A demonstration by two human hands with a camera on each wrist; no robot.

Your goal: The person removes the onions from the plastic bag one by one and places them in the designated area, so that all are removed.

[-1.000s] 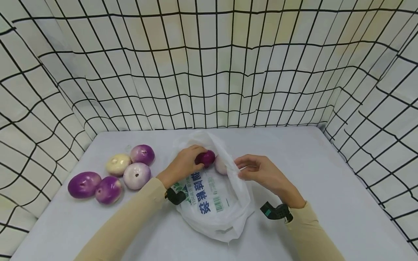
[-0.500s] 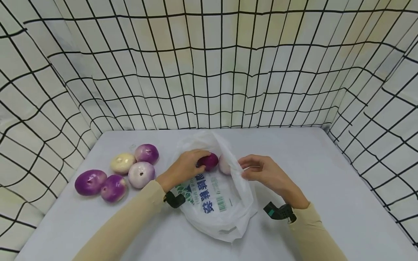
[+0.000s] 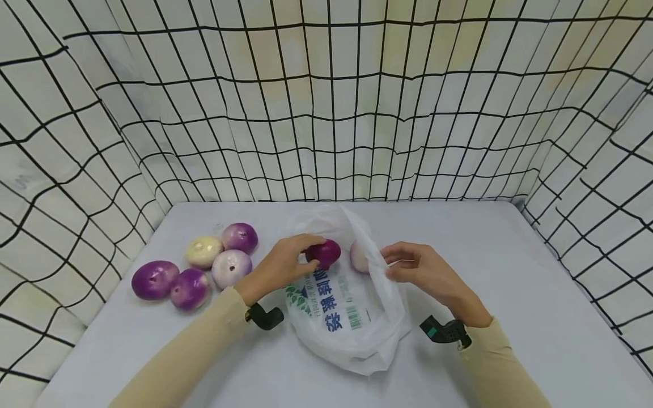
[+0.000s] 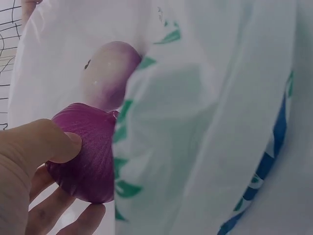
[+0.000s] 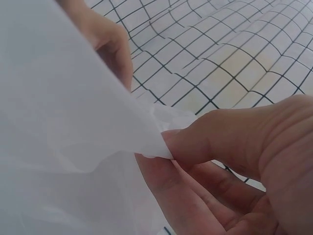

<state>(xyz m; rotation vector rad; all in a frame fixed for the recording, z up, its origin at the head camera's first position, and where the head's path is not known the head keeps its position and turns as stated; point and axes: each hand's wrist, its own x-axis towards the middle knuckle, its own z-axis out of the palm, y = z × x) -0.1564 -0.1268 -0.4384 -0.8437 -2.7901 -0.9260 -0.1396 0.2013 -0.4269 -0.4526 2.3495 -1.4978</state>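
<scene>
My left hand grips a dark purple onion at the mouth of a white plastic bag. In the left wrist view its thumb lies on the near side of the purple onion, with fingers curled underneath. Deeper in the bag rests a pale onion, whose purple-tinged side shows in the left wrist view. The right hand pinches the bag's right rim between thumb and fingers. That pinch on the thin plastic is plain in the right wrist view.
Left of the bag, several onions lie grouped on the white table: purple ones, a whitish one and a cream one. Black netting over white walls encloses the table's back and sides.
The head view has swung, shifting the scene rightward. Relative to the bag, my left hand and the purple onion have moved slightly left, away from the pale onion. The right hand keeps its pinch.
</scene>
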